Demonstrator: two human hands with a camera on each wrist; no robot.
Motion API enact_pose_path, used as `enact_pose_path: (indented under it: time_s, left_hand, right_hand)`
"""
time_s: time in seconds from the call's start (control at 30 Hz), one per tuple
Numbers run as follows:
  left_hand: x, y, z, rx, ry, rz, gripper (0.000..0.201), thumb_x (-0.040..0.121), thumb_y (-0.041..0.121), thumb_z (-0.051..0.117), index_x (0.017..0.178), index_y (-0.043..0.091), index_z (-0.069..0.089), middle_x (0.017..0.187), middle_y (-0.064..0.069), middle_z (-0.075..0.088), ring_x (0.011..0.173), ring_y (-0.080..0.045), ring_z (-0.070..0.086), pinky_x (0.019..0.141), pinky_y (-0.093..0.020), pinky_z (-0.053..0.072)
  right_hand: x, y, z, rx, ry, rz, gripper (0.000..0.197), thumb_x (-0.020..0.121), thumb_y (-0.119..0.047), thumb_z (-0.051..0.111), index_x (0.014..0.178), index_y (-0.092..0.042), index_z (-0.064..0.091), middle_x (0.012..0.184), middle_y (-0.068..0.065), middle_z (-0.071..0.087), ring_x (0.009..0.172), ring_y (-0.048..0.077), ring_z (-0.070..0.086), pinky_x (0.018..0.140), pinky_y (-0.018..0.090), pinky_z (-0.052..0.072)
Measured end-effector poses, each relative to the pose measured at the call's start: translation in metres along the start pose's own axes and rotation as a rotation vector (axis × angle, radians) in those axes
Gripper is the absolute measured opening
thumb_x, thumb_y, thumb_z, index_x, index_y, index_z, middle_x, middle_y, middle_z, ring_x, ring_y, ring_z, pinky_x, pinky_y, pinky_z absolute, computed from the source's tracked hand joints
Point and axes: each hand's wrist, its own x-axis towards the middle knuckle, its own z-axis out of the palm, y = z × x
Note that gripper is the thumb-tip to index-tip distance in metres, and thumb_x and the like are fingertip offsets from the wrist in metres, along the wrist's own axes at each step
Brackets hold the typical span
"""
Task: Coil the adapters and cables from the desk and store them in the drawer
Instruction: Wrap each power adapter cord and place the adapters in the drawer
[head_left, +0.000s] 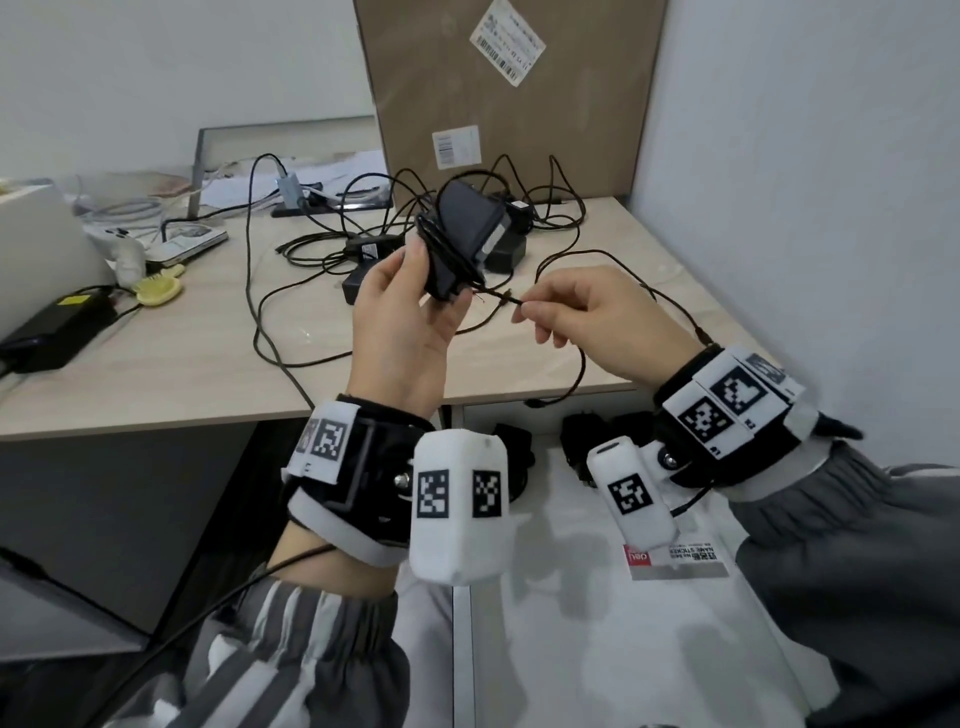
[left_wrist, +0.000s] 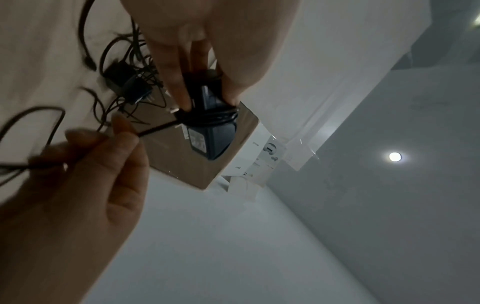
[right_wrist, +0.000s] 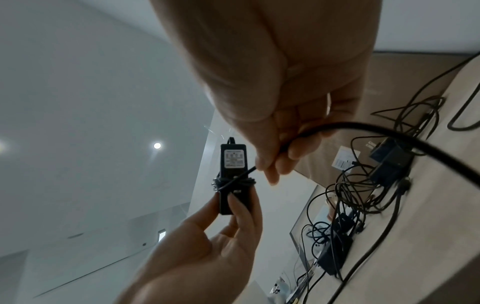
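Observation:
My left hand (head_left: 410, 296) grips a black power adapter (head_left: 465, 234) above the desk, with several turns of its thin black cable (head_left: 441, 244) wound round its middle. In the left wrist view the left fingers (left_wrist: 179, 90) clamp the adapter (left_wrist: 210, 131) from both sides. My right hand (head_left: 550, 312) pinches the free run of that cable (head_left: 498, 295) just right of the adapter. The right wrist view has the labelled adapter (right_wrist: 232, 160) upright and the cable (right_wrist: 389, 135) trailing past the right fingers (right_wrist: 270, 164). Below the desk stands the open white drawer (head_left: 597, 649), with coiled black adapters (head_left: 587, 441) at its back.
More black adapters and tangled cables (head_left: 374, 249) lie on the light wooden desk (head_left: 182, 374). A large cardboard box (head_left: 509, 93) stands against the wall behind them. A black power brick (head_left: 57, 327), a yellow brush (head_left: 156, 291) and white devices sit at the left. A label pack (head_left: 675, 561) lies in the drawer.

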Motion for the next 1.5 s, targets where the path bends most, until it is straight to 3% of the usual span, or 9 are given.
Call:
enact_pose_path:
  time_s: [0.2,0.33,0.47,0.57,0.7,0.83,1.07,1.27,1.5]
  left_hand:
    - [-0.008,0.006,-0.004,0.302,-0.302,-0.061,0.011,0.098,0.022,0.05,0.091,0.018,0.056,0.083,0.002,0.058,0.072,-0.015,0.052,0.054,-0.021,0.033]
    - [-0.013,0.012,-0.002,0.641,-0.481,-0.076,0.006,0.086,0.025,0.062,0.089,0.022,0.066,0.083,0.001,0.063,0.078,-0.021,0.048,0.059,-0.026,0.032]
    - [-0.014,0.012,0.002,1.007,-0.454,0.002,0.008,0.088,0.023,0.068,0.096,0.021,0.068,0.08,-0.003,0.06,0.058,-0.002,0.049,0.052,-0.014,0.035]
    - [-0.012,0.002,0.004,1.097,-0.346,0.062,0.012,0.086,0.024,0.07,0.097,0.022,0.067,0.082,-0.004,0.061,0.065,-0.007,0.055,0.052,-0.011,0.042]
    - [-0.005,-0.011,0.004,0.936,-0.091,0.079,0.017,0.086,0.022,0.069,0.101,0.016,0.064,0.091,-0.011,0.066,0.079,-0.023,0.066,0.066,-0.035,0.059]
    - [-0.001,-0.019,0.005,0.536,0.092,0.065,0.021,0.091,0.019,0.064,0.107,0.007,0.059,0.101,-0.015,0.063,0.082,-0.02,0.066,0.06,-0.025,0.056]
    - [-0.005,-0.019,0.005,0.008,-0.011,-0.109,0.042,0.1,0.02,0.05,0.132,-0.006,0.045,0.111,-0.016,0.061,0.074,-0.013,0.069,0.068,-0.022,0.056]
    - [-0.008,-0.017,0.006,-0.063,-0.09,-0.199,0.023,0.1,0.024,0.048,0.097,0.008,0.064,0.089,-0.005,0.07,0.072,-0.008,0.066,0.063,-0.016,0.054]
    - [-0.007,-0.012,0.01,0.09,-0.205,-0.405,0.031,0.098,0.032,0.053,0.115,0.007,0.062,0.086,-0.004,0.06,0.071,-0.009,0.058,0.05,-0.012,0.049]
  right_hand:
    - [-0.003,-0.001,-0.009,-0.057,-0.001,0.013,0.013,0.085,-0.028,0.069,0.08,-0.016,0.072,0.078,0.009,0.068,0.068,0.015,0.055,0.069,0.029,0.043]
    - [0.001,0.003,-0.019,-0.246,-0.008,0.002,0.031,0.081,-0.007,0.069,0.056,-0.017,0.054,0.057,-0.004,0.049,0.055,0.008,0.042,0.056,0.026,0.029]
    - [0.001,0.01,-0.028,-0.102,0.046,0.076,0.029,0.077,-0.032,0.077,0.068,-0.007,0.065,0.062,0.003,0.053,0.056,0.008,0.042,0.054,0.024,0.032]
    - [0.001,0.007,-0.029,-0.024,0.067,0.069,0.02,0.081,-0.032,0.073,0.074,-0.014,0.07,0.07,0.007,0.058,0.064,0.013,0.046,0.061,0.026,0.037]
    - [-0.001,-0.003,-0.018,0.012,0.083,0.007,0.013,0.093,-0.021,0.059,0.087,-0.025,0.069,0.07,-0.005,0.058,0.064,0.006,0.048,0.067,0.027,0.04]
    - [-0.004,-0.013,-0.001,0.073,0.009,-0.029,0.026,0.094,-0.005,0.049,0.1,-0.023,0.067,0.08,-0.001,0.068,0.064,0.001,0.059,0.061,0.018,0.048]
    - [-0.004,-0.004,0.007,0.292,0.028,0.115,0.009,0.088,-0.02,0.066,0.084,-0.012,0.067,0.069,0.001,0.067,0.054,0.008,0.062,0.044,0.018,0.041]
    - [0.0,-0.001,-0.002,0.314,0.142,0.103,0.028,0.08,-0.027,0.075,0.092,-0.009,0.057,0.06,0.001,0.066,0.046,0.01,0.052,0.043,0.021,0.038]
    - [-0.002,0.002,-0.009,0.47,-0.041,-0.013,0.052,0.075,-0.022,0.076,0.122,-0.015,0.053,0.066,0.005,0.059,0.049,0.015,0.046,0.042,0.022,0.035]
